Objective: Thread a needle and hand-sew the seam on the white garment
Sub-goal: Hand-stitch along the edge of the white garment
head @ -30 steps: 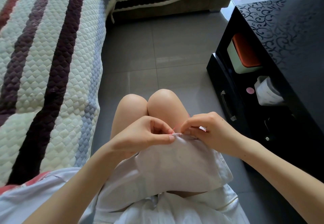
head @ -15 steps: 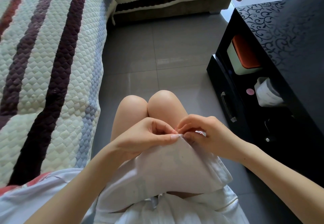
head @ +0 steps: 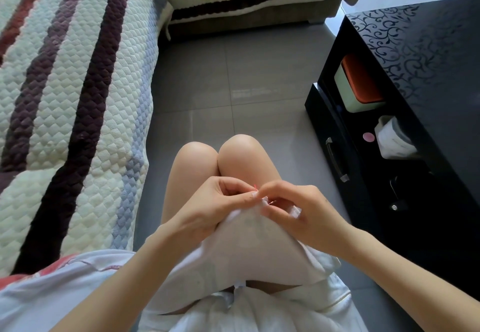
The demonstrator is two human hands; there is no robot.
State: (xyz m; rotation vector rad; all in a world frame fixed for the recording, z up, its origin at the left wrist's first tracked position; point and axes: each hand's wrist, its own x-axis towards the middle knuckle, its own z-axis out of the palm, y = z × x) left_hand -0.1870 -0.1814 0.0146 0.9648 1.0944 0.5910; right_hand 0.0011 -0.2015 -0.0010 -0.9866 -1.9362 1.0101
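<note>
Pinching the raised top edge of the white garment (head: 259,248) with the left hand (head: 215,207), thumb and forefinger closed tight on the cloth. Pinching the same edge with the right hand (head: 304,214), fingertips closed and touching the left's, more cloth bunched under the curled fingers. A bit of red thread (head: 256,188) just above and between the fingertips. No telling where the needle is: too small, or hidden in the pinch.

Judging by thread already at the cloth: threading done, sewing under way, probably mid-stitch. No telling how much of the seam is closed, with the stitched line behind the fingers; likely more stitches and a knot left.

Rest of the garment draped down over the lap, short of the bare knees (head: 220,155). Beyond, grey tiled floor (head: 233,85). To the left, a quilted striped cover (head: 78,98). To the right, near the right forearm, a black cabinet (head: 415,72), with an orange-lidded box (head: 361,85), a white roll (head: 392,137) and a small pink disc (head: 368,137) on its shelf. Nothing across the work itself; only the cabinet near enough, perhaps, to cramp a long pull of thread to the right.
</note>
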